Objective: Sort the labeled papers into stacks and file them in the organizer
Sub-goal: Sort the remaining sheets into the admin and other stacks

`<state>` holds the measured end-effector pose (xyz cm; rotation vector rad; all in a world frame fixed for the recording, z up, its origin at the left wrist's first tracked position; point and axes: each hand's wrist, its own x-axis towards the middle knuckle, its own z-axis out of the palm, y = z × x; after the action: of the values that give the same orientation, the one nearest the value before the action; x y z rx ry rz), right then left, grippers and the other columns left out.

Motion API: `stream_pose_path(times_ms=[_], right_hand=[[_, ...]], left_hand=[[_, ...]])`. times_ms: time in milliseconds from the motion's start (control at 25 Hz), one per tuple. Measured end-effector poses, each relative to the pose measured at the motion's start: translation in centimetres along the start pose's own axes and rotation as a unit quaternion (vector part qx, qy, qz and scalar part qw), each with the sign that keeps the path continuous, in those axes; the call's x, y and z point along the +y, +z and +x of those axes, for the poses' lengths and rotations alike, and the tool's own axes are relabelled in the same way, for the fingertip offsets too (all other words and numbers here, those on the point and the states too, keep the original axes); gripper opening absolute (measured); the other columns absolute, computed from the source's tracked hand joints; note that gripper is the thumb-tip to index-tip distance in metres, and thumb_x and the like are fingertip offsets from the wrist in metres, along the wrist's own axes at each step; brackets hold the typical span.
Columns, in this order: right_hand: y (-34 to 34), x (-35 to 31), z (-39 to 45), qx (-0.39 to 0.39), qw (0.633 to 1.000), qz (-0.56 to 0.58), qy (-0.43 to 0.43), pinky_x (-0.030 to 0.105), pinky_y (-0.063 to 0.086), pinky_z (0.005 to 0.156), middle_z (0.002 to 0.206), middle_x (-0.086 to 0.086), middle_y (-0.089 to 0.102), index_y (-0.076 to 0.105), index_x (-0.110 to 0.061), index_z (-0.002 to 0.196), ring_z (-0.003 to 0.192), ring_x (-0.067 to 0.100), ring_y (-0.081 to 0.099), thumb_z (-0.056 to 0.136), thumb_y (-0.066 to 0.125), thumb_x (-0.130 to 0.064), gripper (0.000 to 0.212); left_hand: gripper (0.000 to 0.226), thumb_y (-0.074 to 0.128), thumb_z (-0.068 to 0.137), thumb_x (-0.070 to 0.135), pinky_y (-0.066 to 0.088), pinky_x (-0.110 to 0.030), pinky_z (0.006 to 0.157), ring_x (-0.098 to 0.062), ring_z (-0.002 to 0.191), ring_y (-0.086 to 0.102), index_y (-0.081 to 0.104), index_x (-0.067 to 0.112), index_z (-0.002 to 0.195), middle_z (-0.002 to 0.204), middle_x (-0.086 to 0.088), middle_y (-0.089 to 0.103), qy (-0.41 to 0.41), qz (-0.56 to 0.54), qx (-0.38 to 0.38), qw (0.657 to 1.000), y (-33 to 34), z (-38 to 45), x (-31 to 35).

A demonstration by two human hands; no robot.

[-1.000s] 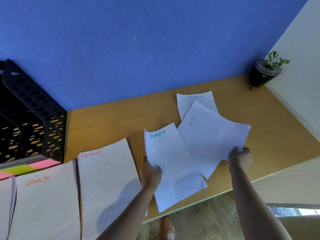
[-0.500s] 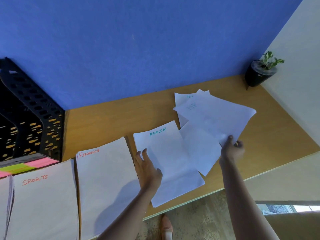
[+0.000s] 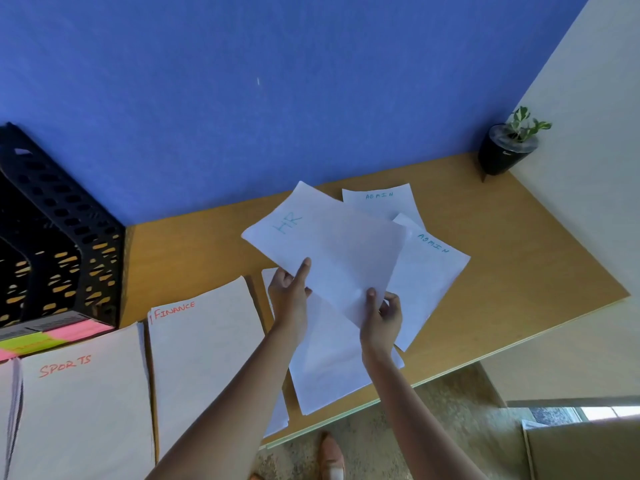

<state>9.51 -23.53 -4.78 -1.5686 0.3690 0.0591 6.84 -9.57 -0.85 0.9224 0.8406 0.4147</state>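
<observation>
A white sheet marked HR (image 3: 332, 251) is lifted above the desk, held by both hands. My left hand (image 3: 290, 293) grips its near left edge, thumb on top. My right hand (image 3: 381, 315) pinches its near corner. Under it lies a white sheet (image 3: 332, 362) whose label is hidden. Two sheets marked ADMIN lie to the right, one at the back (image 3: 381, 200) and one nearer (image 3: 429, 271). Stacks labelled FINANCE (image 3: 204, 355) and SPORTS (image 3: 83, 410) lie at the left. The black perforated organizer (image 3: 52, 244) stands at the far left.
The wooden desk (image 3: 519, 265) meets a blue wall behind and a cream panel on the right. A small potted plant (image 3: 505, 147) stands in the back right corner. Pink and green sticky notes (image 3: 45, 337) lie in front of the organizer. A shoe (image 3: 330, 455) shows below the desk edge.
My right hand has carried the HR sheet from the right to the middle, uncovering a second ADMIN sheet. My left hand has left the ADMIN sheet on the desk and taken the HR sheet's edge.
</observation>
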Motion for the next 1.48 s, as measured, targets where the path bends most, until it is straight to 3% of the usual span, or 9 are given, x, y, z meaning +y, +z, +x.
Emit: stream_pose_path(times_ms=[160,280,400,560,840,1000,1160,1320,1480], right_hand=[[-0.6,0.6,0.2,-0.061,0.997,-0.037,-0.007,0.026,0.044,0.061,0.072,-0.004,0.065,0.053,-0.021,0.081,0.064,0.009,0.058,0.094,0.063,-0.031,0.019],[-1.9,0.2,2.5,-0.037,0.997,-0.072,0.004,0.028,0.046,0.076,0.097,-0.004,0.068,0.059,-0.020,0.098,0.091,0.012,0.063,0.089,0.069,-0.043,0.027],[-3.8,0.2,5.7,0.101,0.956,-0.269,0.057,0.040,0.038,0.097,0.132,0.014,0.051,0.047,-0.009,0.130,0.124,0.033,0.045,0.074,0.081,-0.047,0.076],[-5.3,-0.2,7.4,0.137,0.909,-0.365,0.150,0.048,0.040,0.097,0.138,0.018,0.034,0.029,-0.009,0.141,0.125,0.040,0.038,0.058,0.091,-0.044,0.110],[-6.6,0.2,9.2,0.100,0.921,-0.337,0.169,0.046,0.050,0.080,0.120,0.023,0.060,0.041,0.000,0.122,0.107,0.042,0.062,0.066,0.091,-0.023,0.078],[-7.4,0.3,9.4,0.065,0.909,-0.387,0.141,0.036,0.050,0.067,0.099,0.022,0.073,0.072,0.002,0.098,0.084,0.036,0.067,0.077,0.082,-0.025,0.035],[-7.7,0.3,9.4,0.128,0.917,-0.366,0.091,0.045,0.051,0.082,0.107,0.026,0.070,0.069,-0.001,0.108,0.100,0.043,0.064,0.092,0.062,-0.016,0.023],[-8.1,-0.6,9.4,0.192,0.933,-0.302,0.020,0.047,0.049,0.084,0.110,0.024,0.069,0.065,-0.006,0.112,0.103,0.044,0.063,0.098,0.052,-0.014,0.021],[-8.9,-2.9,9.6,0.251,0.935,-0.240,-0.072,0.036,0.042,0.071,0.105,0.015,0.071,0.065,-0.013,0.108,0.095,0.039,0.063,0.097,0.050,-0.020,0.020]], left_hand=[[0.034,0.072,0.089,0.018,0.053,-0.027,0.087,-0.008,0.101,0.067,0.058,0.031,0.117,0.114,0.010,0.069,0.046,0.042,0.115,0.991,-0.5,0.2,-0.2],[0.043,0.069,0.090,0.013,0.051,-0.018,0.082,0.003,0.099,0.066,0.056,0.044,0.118,0.106,0.029,0.068,0.065,0.057,0.115,0.990,-1.4,0.4,-0.6],[0.050,0.067,0.091,0.012,0.052,-0.030,0.096,-0.012,0.113,0.064,0.053,0.030,0.135,0.123,0.012,0.067,0.028,0.080,0.117,0.989,-2.7,0.8,-1.3],[0.043,0.068,0.091,0.014,0.052,-0.043,0.101,-0.020,0.110,0.066,0.058,0.019,0.132,0.120,0.002,0.069,-0.020,0.088,0.121,0.989,-4.3,0.7,-2.4],[0.017,0.070,0.090,0.010,0.057,-0.031,0.079,-0.017,0.104,0.068,0.068,0.022,0.101,0.109,0.006,0.073,-0.043,-0.044,0.116,0.991,-4.2,0.5,-0.1],[0.037,0.055,0.096,-0.002,0.057,-0.038,0.095,-0.026,0.121,0.061,0.059,0.009,0.131,0.135,-0.010,0.062,-0.011,-0.236,0.016,0.972,-5.0,0.6,4.3],[0.062,0.041,0.096,0.002,0.037,-0.059,0.111,-0.039,0.141,0.037,0.030,0.017,0.154,0.145,-0.012,0.042,0.045,-0.268,-0.125,0.954,-6.7,0.9,8.3],[0.040,0.039,0.101,0.019,0.063,-0.039,0.071,-0.027,0.102,0.070,0.048,0.020,0.141,0.116,-0.005,0.067,-0.010,-0.288,-0.170,0.942,-8.8,0.9,10.2],[0.008,0.051,0.093,0.014,0.053,-0.017,0.041,-0.014,0.047,0.068,0.059,0.015,0.095,0.059,0.002,0.067,-0.048,-0.292,-0.114,0.948,-11.0,0.9,9.1]])
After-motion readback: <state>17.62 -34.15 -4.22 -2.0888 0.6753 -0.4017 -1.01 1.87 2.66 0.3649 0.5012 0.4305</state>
